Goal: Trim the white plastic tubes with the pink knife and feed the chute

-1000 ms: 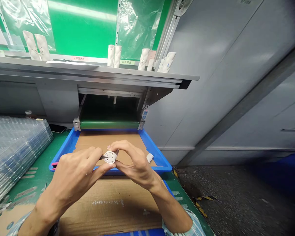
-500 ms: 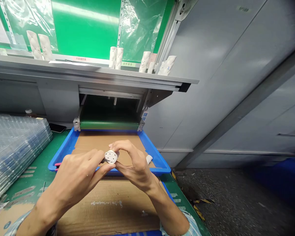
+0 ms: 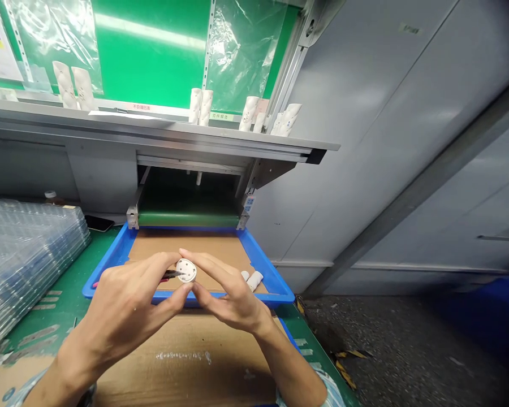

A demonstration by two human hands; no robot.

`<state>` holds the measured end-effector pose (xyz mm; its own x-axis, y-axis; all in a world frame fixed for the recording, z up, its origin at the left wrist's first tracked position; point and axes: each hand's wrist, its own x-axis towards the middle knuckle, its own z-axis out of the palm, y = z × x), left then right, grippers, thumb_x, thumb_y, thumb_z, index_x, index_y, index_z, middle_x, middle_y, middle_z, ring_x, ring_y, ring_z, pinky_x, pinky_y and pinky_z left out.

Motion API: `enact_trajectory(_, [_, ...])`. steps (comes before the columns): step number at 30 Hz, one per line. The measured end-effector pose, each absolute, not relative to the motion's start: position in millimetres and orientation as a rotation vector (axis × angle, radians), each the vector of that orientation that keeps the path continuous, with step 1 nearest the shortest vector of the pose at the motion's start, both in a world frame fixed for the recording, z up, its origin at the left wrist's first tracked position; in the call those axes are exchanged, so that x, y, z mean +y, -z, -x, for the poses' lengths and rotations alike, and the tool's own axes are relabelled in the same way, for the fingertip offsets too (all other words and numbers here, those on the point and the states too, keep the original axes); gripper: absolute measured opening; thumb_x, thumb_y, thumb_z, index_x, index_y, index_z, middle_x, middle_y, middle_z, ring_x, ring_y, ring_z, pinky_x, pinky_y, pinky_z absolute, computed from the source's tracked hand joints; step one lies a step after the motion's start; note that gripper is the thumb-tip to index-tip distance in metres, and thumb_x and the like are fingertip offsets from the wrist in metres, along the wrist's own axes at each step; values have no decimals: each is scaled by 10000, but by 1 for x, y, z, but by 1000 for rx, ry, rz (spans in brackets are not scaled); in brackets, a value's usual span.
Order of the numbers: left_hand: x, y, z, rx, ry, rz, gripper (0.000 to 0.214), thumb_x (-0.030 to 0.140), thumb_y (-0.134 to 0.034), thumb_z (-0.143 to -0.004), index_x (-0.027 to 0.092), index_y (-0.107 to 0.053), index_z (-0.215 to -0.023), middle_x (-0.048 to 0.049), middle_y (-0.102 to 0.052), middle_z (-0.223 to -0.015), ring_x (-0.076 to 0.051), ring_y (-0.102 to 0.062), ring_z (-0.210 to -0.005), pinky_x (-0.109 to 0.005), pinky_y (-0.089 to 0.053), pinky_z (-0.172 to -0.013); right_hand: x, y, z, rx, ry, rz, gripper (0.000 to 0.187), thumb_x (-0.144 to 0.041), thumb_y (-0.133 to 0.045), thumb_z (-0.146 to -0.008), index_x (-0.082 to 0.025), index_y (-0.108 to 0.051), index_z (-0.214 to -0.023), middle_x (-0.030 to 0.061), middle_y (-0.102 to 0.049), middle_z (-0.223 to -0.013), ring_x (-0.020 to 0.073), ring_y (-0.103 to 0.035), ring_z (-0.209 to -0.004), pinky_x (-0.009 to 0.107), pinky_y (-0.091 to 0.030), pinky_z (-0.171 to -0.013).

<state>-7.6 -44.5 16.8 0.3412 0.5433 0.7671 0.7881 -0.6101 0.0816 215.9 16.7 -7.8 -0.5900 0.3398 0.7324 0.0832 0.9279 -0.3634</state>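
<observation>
A small white round part point(image 3: 186, 271) with dark holes in its face sits between my hands, above the blue tray. My right hand point(image 3: 233, 299) pinches it by the rim with thumb and fingertips. My left hand point(image 3: 123, 299) holds a thin dark-tipped tool point(image 3: 172, 275), whose tip reaches the part's edge; the fingers hide the rest of the tool. Just past my right hand, two short white cylindrical pieces point(image 3: 252, 280) lie on the cardboard liner point(image 3: 207, 243) of the blue plastic tray point(image 3: 275, 285).
A stack of transparent plastic trays point(image 3: 25, 254) stands on the green mat at left, with a phone point(image 3: 98, 223) behind it. White cylindrical parts point(image 3: 199, 106) stand on a metal shelf point(image 3: 152, 127) ahead. A cardboard sheet point(image 3: 182, 362) lies under my forearms. Grey floor lies to the right.
The white part has turned so its round face looks up more. My right fingers have spread and flattened around it. A second white piece now shows beside the first in the tray.
</observation>
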Motion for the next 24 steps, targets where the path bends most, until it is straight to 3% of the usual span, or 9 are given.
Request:
enact_trajectory(7, [-42,-14,8,-1256,950,2149,492,586,-415,-1159,221,-642,-920,23,-722,-714,-183,-693,-551,-338,-366,-514,20,7,-217,-2108,-301,288,500,-199,-702,-1073,-283,-592,-1553,112,-761,-1355,231,-757,-1227,372,-639,-1076])
enact_trajectory(17, [-44,-12,8,-1212,868,2160,491,529,-360,-1187,236,-579,-859,44,-638,-647,-164,-612,-511,-336,-328,-530,20,5,-217,-2092,-226,286,444,-178,-709,-1066,-259,-620,-1493,112,-781,-1295,240,-772,-1172,393,-660,-1027])
enact_trajectory(24, [-45,-14,8,-1210,911,2186,487,544,-351,-1185,231,-601,-907,41,-667,-678,-166,-624,-525,-330,-345,-535,18,4,-217,-2073,-199,321,512,-212,-741,-1053,-275,-613,-1545,101,-784,-1246,234,-786,-1102,367,-682,-983])
